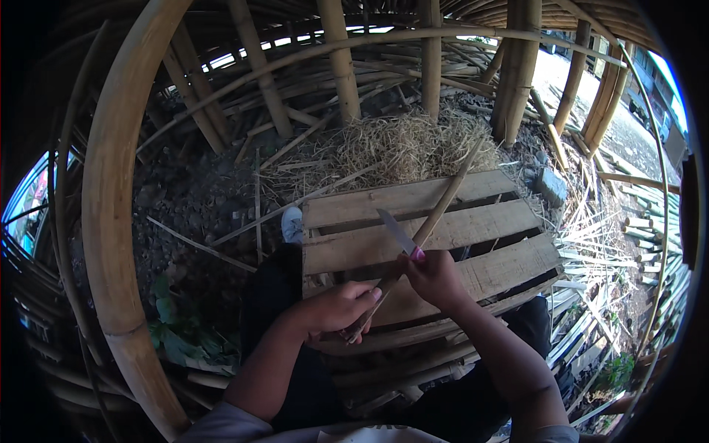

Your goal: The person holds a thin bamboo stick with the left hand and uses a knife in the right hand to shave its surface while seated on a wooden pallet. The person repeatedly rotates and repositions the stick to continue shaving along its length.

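Note:
My left hand [341, 308] is closed around the lower end of a bamboo strip [444, 201], which slants up and away to the right over a slatted wooden table [487, 221]. In my right hand [436, 277] is a knife [399, 232] with a pink collar by the handle. Its blade points up and to the left, and its base lies close against the strip. The knife's handle is hidden in my fist. Whether the blade's edge bites into the strip I cannot tell.
A heap of shavings [399, 148] lies beyond the table, near a grey block [550, 187]. Upright bamboo posts [340, 63] stand behind. A thick bamboo pole [114, 192] rises on the left. Cut bamboo pieces [642, 229] and slivers cover the ground at right.

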